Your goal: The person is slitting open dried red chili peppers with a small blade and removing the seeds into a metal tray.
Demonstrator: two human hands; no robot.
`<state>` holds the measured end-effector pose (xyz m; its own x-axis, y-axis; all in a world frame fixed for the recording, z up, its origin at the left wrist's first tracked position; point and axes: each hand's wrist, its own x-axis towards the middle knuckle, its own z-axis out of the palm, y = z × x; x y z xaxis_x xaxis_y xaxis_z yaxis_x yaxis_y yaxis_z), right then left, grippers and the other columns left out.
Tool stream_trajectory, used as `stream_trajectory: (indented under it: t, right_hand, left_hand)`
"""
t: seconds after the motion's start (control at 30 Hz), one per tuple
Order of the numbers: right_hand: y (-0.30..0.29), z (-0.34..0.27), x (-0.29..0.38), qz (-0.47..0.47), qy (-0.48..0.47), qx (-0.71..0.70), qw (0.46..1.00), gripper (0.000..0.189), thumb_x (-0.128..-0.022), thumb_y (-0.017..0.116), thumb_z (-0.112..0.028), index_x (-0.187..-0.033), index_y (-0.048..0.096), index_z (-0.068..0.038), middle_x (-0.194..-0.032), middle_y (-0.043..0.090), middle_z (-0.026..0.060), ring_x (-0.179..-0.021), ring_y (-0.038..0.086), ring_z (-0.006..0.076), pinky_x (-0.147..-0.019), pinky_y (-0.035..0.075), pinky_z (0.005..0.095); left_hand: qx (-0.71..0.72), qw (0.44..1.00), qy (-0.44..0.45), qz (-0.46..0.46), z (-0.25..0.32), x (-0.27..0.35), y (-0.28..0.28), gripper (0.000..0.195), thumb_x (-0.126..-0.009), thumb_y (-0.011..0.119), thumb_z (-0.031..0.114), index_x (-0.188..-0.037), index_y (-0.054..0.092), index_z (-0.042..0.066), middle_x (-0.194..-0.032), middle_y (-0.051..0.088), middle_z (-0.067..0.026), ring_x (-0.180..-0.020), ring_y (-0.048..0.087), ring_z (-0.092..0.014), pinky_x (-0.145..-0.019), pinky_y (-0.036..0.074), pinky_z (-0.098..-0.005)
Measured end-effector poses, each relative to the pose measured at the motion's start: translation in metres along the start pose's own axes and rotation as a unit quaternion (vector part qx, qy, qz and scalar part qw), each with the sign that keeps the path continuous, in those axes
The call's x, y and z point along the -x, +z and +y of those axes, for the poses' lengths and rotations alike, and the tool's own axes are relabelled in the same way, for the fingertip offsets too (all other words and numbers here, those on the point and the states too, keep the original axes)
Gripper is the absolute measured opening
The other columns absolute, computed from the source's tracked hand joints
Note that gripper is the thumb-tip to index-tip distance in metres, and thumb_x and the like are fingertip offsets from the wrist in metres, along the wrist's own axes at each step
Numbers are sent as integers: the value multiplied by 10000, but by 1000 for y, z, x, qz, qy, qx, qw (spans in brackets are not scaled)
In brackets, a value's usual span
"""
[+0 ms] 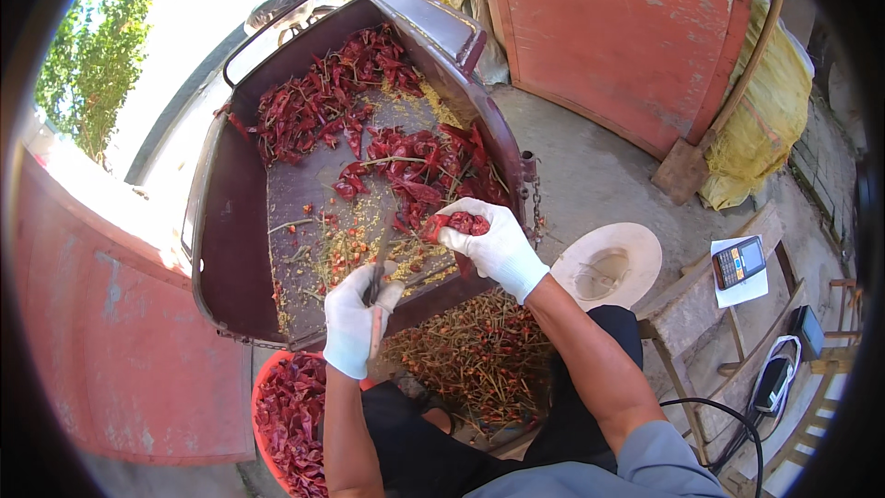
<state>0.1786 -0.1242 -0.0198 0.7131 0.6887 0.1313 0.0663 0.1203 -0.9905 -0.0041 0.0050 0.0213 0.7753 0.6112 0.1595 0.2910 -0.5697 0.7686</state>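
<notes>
My left hand [356, 315], in a white knit glove, grips a metal cutting tool [377, 277] with a pinkish handle. Its slim blade points away from me, and the glove hides part of it. In my gloved right hand [494, 242] is a small bunch of dried red chili peppers [469, 223]. Both hands hover at the near edge of a dark maroon metal cargo bed [235, 242]. Inside, a big pile of dried chilies [304, 111] lies at the far end, and a smaller heap [429, 166] sits just beyond my right hand. Yellow seeds and stem bits litter the bed floor.
A red tub [261, 387] of chili pods stands at lower left. Cut stems [477, 353] are heaped between my legs. To the right are a straw hat [608, 266], a wooden bench [698, 297] bearing a handheld device [738, 263], a shovel [684, 166] and a yellow sack [767, 111].
</notes>
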Motion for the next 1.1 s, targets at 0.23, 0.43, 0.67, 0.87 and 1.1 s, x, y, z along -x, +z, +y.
stream_trajectory:
  t: [0.23, 0.43, 0.67, 0.87, 1.1]
  right_hand:
    - [-5, -15, -1, -12, 48, -65, 997, 225, -859, 768, -145, -1041, 699, -32, -921, 716, 20, -851, 626, 84, -798, 504, 269]
    - [-6, -9, -2, -9, 2, 58, 998, 243, -828, 776, -206, -1035, 718, -92, -931, 730, 92, -855, 677, 163, -822, 515, 307]
    - [-12, -20, 2, -68, 22, 123, 990, 243, -822, 764, -198, -1042, 720, -104, -929, 733, 102, -868, 697, 207, -826, 522, 322]
    - [-1, -24, 8, -88, 125, -61, 986, 213, -851, 754, -146, -1042, 691, -76, -823, 688, 38, -607, 587, 124, -549, 448, 285]
    - [16, -13, 11, -76, 256, -422, 867, 200, -926, 696, -159, -1098, 602, -117, -681, 565, -32, -397, 360, 68, -356, 262, 251]
  left_hand:
    - [-239, 964, 113, -42, 13, 7, -9, 392, -775, 792, 182, -1129, 684, 49, -883, 640, -142, -796, 640, -342, -701, 515, -392]
    - [-280, 952, 100, -73, 8, 8, -18, 363, -780, 772, 191, -1099, 679, 44, -879, 630, -156, -823, 636, -364, -713, 504, -417]
    - [-277, 948, 110, -115, 7, 9, -25, 360, -766, 780, 207, -1076, 689, 50, -858, 632, -154, -817, 636, -359, -714, 499, -415]
    - [-224, 966, 97, -90, 3, 9, -18, 343, -751, 792, 177, -1055, 708, 42, -839, 649, -166, -779, 641, -361, -703, 498, -397]
    - [-128, 985, 114, -5, -5, 8, 9, 321, -791, 786, 95, -1071, 689, -29, -805, 667, -167, -682, 620, -211, -668, 496, -325]
